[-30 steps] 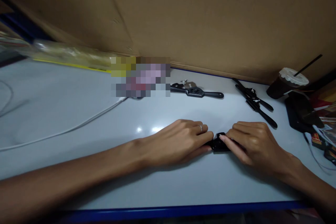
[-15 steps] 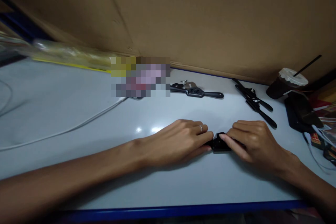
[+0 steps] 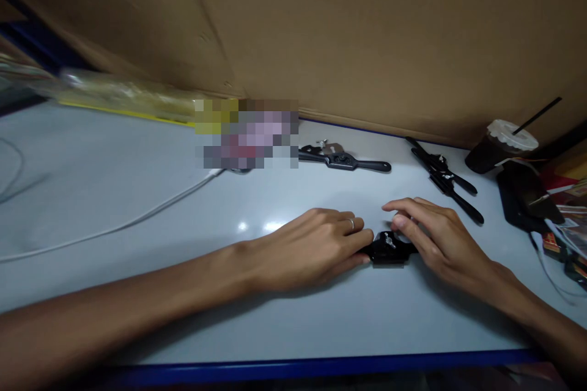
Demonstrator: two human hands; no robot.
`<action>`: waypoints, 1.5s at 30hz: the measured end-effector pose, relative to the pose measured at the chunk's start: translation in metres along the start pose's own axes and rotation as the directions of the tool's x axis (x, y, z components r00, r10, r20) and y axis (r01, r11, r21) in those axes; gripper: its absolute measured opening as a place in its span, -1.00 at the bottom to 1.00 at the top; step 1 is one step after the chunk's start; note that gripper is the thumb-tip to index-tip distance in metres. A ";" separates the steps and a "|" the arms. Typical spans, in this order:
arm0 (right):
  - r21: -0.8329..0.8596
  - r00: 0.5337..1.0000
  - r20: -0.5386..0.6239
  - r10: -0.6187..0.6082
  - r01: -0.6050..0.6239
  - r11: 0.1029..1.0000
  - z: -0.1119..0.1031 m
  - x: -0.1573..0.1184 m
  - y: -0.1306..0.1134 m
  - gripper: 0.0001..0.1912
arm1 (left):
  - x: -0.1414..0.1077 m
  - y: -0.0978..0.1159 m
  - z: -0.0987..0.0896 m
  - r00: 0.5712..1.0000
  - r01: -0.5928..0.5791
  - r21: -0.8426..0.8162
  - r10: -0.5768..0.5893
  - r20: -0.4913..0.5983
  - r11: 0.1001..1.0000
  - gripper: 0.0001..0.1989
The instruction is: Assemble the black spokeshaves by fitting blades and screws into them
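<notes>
At the left, a white cable (image 3: 151,214) crosses the pale table (image 3: 183,311). The left hand (image 3: 325,241) pinches one end of a black metal tool (image 3: 389,250) between thumb and index finger, its other fingers bent close together. The tool lies on the table between both hands; behind it is a dark handled tool (image 3: 343,160). The right hand (image 3: 435,232) is loosely open at the other end, thumb and index finger apart; contact there cannot be told. Farther right are two black handled tools (image 3: 441,181) and a lidded cup (image 3: 502,146).
</notes>
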State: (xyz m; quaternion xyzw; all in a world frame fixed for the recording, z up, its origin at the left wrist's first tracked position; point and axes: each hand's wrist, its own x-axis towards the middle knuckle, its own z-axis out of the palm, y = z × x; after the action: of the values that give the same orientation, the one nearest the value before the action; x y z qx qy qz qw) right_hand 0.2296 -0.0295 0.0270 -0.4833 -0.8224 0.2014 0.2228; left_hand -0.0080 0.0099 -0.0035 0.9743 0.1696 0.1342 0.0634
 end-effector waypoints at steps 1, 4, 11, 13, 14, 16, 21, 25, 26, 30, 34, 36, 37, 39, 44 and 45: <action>0.002 1.000 0.007 0.001 -0.001 1.000 0.000 0.000 0.000 -0.70 | 0.000 0.000 0.000 1.000 -0.001 0.000 0.001 0.001 1.000 -0.81; 0.017 1.000 0.019 -0.011 0.011 1.000 0.001 0.001 0.000 -0.72 | 0.000 0.000 0.001 1.000 -0.006 0.004 0.006 -0.004 1.000 -0.80; 0.042 0.998 0.015 -0.054 0.054 0.998 0.002 0.003 -0.001 -0.72 | 0.000 0.000 0.001 1.000 -0.011 0.021 0.012 -0.015 1.000 -0.82; 0.048 0.998 0.012 -0.061 0.060 0.997 0.003 0.003 0.000 -0.72 | 0.000 0.000 0.001 1.000 -0.013 0.015 0.013 -0.014 1.000 -0.82; 0.052 0.998 0.012 -0.064 0.064 0.997 0.003 0.003 0.000 -0.72 | 0.000 0.000 0.001 1.000 -0.014 0.013 0.014 -0.015 1.000 -0.82; 0.059 0.997 0.011 -0.072 0.071 0.996 0.003 0.003 -0.001 -0.73 | 0.000 -0.001 0.002 1.000 -0.016 0.007 0.017 -0.015 1.000 -0.82; 0.078 0.987 -0.095 -0.132 0.140 0.987 -0.002 0.002 -0.005 -0.73 | -0.001 -0.001 0.002 1.000 -0.011 -0.002 0.011 -0.008 1.000 -0.82; 0.108 0.971 -0.113 -0.211 0.223 0.969 -0.005 0.000 -0.008 -0.74 | -0.001 0.000 0.001 1.000 -0.010 0.000 0.010 -0.001 1.000 -0.81; 0.095 0.968 -0.108 -0.228 0.238 0.967 -0.005 0.000 -0.009 -0.74 | -0.001 0.000 0.001 1.000 -0.010 -0.001 0.010 -0.003 1.000 -0.81; 0.000 0.962 -0.122 -0.245 0.247 0.969 -0.004 -0.001 -0.008 -0.72 | -0.001 0.000 0.001 1.000 -0.014 0.001 0.014 -0.009 1.000 -0.79; -0.034 0.967 -0.100 -0.236 0.234 0.972 -0.003 -0.002 -0.007 -0.68 | -0.001 0.000 0.001 1.000 -0.018 0.004 0.018 -0.011 1.000 -0.79; -0.009 0.965 -0.073 -0.253 0.253 0.967 -0.002 -0.003 -0.008 -0.69 | -0.001 0.000 0.001 1.000 -0.018 0.002 0.018 -0.011 1.000 -0.80; 0.004 0.963 -0.064 -0.264 0.264 0.964 -0.002 -0.003 -0.009 -0.69 | 0.000 0.000 0.001 1.000 -0.018 -0.001 0.018 -0.012 1.000 -0.80; 0.013 0.961 -0.059 -0.271 0.272 0.962 -0.001 -0.004 -0.011 -0.70 | 0.000 0.000 0.000 1.000 -0.016 -0.006 0.016 -0.012 1.000 -0.80; -0.073 0.964 -0.108 -0.244 0.237 0.969 0.000 -0.005 -0.009 -0.69 | 0.001 0.000 0.000 1.000 -0.013 -0.005 0.013 -0.009 1.000 -0.79; -0.093 0.963 -0.115 -0.242 0.232 0.968 -0.001 -0.005 -0.009 -0.69 | 0.001 0.000 0.000 1.000 -0.013 -0.004 0.013 -0.010 1.000 -0.78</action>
State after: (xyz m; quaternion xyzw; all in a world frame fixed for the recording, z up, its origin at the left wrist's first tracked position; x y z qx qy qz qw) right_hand 0.2259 -0.0376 0.0315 -0.4013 -0.8660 0.1099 0.2773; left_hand -0.0076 0.0103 -0.0033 0.9745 0.1634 0.1400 0.0639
